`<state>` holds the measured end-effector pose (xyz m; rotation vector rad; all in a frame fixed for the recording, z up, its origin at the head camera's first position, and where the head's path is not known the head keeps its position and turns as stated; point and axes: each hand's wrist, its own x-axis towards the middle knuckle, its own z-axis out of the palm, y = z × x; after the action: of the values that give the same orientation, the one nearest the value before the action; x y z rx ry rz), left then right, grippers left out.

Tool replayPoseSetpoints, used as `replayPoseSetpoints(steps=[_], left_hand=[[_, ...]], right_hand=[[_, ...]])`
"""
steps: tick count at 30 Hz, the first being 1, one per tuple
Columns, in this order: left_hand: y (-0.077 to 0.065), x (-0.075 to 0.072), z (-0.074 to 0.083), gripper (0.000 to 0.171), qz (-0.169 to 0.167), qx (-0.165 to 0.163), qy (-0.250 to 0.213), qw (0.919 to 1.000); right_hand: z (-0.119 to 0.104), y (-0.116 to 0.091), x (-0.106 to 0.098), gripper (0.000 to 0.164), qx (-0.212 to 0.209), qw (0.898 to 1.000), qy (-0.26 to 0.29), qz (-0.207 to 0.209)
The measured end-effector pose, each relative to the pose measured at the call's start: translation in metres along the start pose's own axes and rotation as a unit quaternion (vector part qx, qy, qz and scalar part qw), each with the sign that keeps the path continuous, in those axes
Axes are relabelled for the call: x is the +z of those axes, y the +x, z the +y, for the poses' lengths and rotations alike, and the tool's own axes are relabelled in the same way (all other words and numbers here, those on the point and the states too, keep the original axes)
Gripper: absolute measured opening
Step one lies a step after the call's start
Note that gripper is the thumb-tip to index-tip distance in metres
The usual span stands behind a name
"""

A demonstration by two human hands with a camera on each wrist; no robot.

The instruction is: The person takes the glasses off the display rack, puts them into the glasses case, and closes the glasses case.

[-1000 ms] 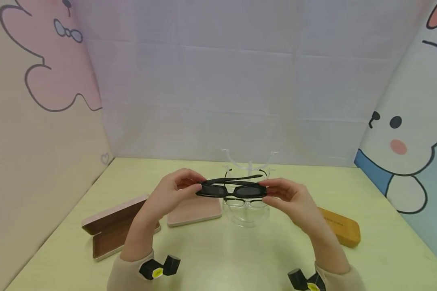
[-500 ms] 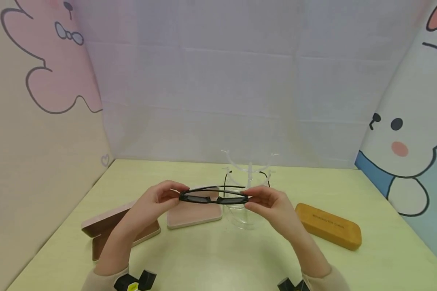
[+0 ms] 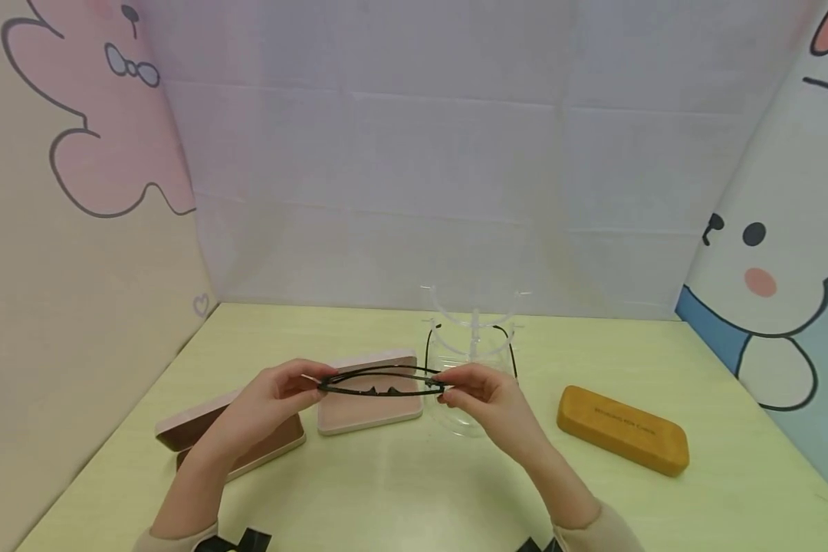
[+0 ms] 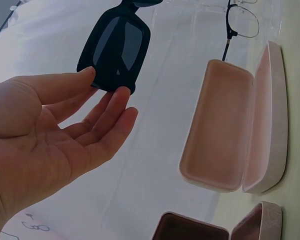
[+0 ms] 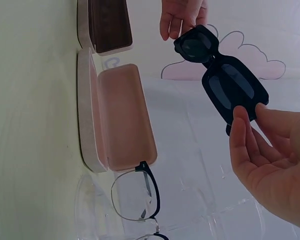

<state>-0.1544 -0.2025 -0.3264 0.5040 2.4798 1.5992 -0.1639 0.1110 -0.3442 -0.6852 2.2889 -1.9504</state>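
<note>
Currently in your hands: sunglasses (image 5: 232,82), one pair, black frame, dark lenses, temples apparently folded behind the front. Location: held up off the table (image 3: 400,491), with the open pink case (image 3: 367,408) beyond them in the head view.

Handling, by judgement: light; the front fairly stiff, the temples springier; smooth enough to turn in a loose pinch. Lenses probably prone to scratches and smudges, hinges the likely weak point. Best hold for you: the two outer ends of the frame, away from the lens faces, pressed lightly and evenly.

Grip, left: your left hand (image 3: 286,389) pinches the left end between thumb and fingertips, the gap no wider than the frame; the outer fingers are only gently bent, the palm free.

Grip, right: your right hand (image 3: 486,395) pinches the right end the same way, equally narrow (whether a fingertip also touches the lens, you cannot tell from these views).

Also listed: brown case (image 3: 276,446), open, near left, beside the pink case; stand (image 3: 474,337), clear, right of the pink case, bearing glasses (image 5: 156,192) with a dark upper rim; yellow case (image 3: 622,431), closed, at the right, apart from your right hand.
</note>
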Motion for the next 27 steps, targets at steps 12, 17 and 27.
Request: replayPoseSetpoints(steps=[12, 17, 27], left_hand=[[-0.001, -0.003, -0.011, 0.031, 0.023, -0.041, 0.045, 0.9979], [0.001, -0.004, -0.017, 0.028, 0.035, -0.043, 0.059, 0.9967], [0.004, -0.003, -0.028, 0.026, 0.069, -0.083, 0.082, 0.9908]], right_hand=[[0.020, 0.008, 0.013, 0.023, 0.006, 1.000, -0.003, 0.016], [0.027, 0.013, 0.019, 0.023, 0.021, 0.999, -0.014, 0.037], [0.036, 0.022, 0.031, 0.018, 0.049, 0.995, -0.041, 0.080]])
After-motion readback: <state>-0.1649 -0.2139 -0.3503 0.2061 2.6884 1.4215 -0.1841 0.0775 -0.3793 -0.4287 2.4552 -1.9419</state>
